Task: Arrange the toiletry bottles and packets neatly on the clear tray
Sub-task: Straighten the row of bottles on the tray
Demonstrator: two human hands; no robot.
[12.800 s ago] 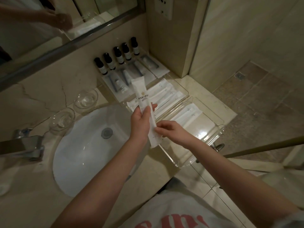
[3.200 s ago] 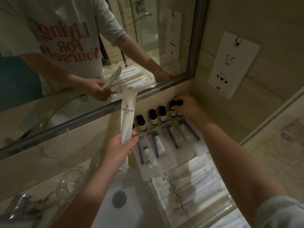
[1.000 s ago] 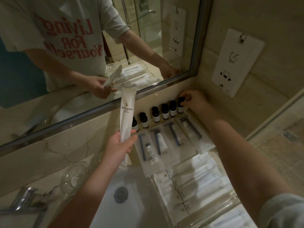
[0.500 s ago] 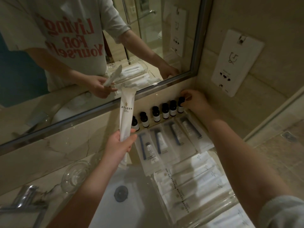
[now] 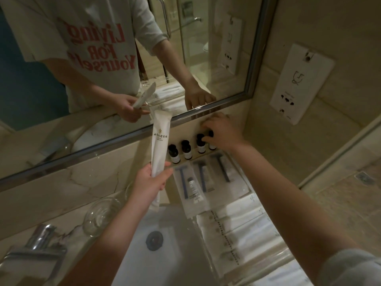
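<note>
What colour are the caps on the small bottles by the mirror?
Black caps on dark bottles with white labels; the head view shows them.

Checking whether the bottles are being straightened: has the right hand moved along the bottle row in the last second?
Yes. The right hand, then beyond the row's wall-socket end, now covers the bottles nearest that end, shifted toward the packet-holding left hand.

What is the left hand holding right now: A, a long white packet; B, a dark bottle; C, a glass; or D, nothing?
A: the left hand grips a long white packet upright above the sink, while the right hand is at the dark bottles.
</note>
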